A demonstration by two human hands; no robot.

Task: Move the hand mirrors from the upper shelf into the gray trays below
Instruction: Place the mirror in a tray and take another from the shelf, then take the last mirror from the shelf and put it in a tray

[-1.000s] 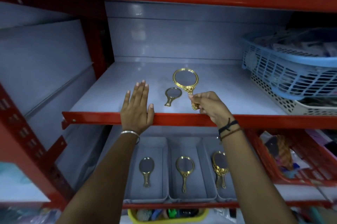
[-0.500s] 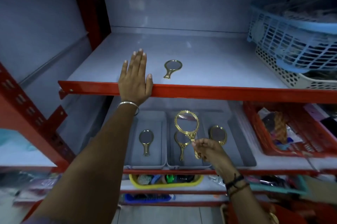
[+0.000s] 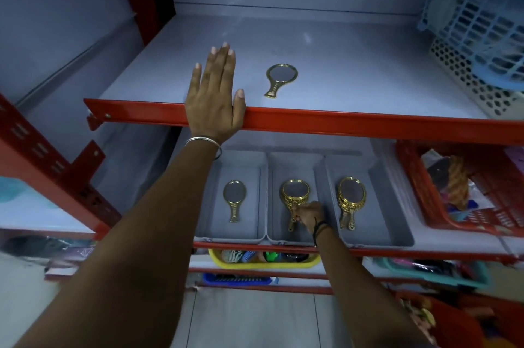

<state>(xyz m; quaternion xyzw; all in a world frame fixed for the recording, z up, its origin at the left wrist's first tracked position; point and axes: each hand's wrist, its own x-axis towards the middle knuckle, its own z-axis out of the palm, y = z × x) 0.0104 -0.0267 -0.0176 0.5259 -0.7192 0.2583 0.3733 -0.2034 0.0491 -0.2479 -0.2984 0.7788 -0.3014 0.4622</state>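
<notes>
One small gold hand mirror (image 3: pixel 279 79) lies on the upper shelf (image 3: pixel 354 87). My left hand (image 3: pixel 214 92) rests flat on that shelf's red front edge, holding nothing. Below stand three gray trays. The left tray (image 3: pixel 252 231) holds a small gold mirror (image 3: pixel 234 199). In the middle tray (image 3: pixel 276 230) my right hand (image 3: pixel 309 216) grips the handle of an ornate gold mirror (image 3: pixel 295 193), which lies on another mirror there. The right tray (image 3: pixel 380 231) holds ornate gold mirrors (image 3: pixel 351 197), stacked.
A blue lattice basket (image 3: pixel 479 24) sits on a white perforated one (image 3: pixel 467 81) at the upper shelf's right. A red basket (image 3: pixel 453 194) with goods stands right of the trays. Yellow (image 3: pixel 263 258) and blue bins sit on lower shelves. Red uprights (image 3: pixel 42 155) frame the left.
My right hand carried the ornate mirror down from the upper shelf into the middle tray. The left hand stayed on the shelf edge. The view tilted downward.
</notes>
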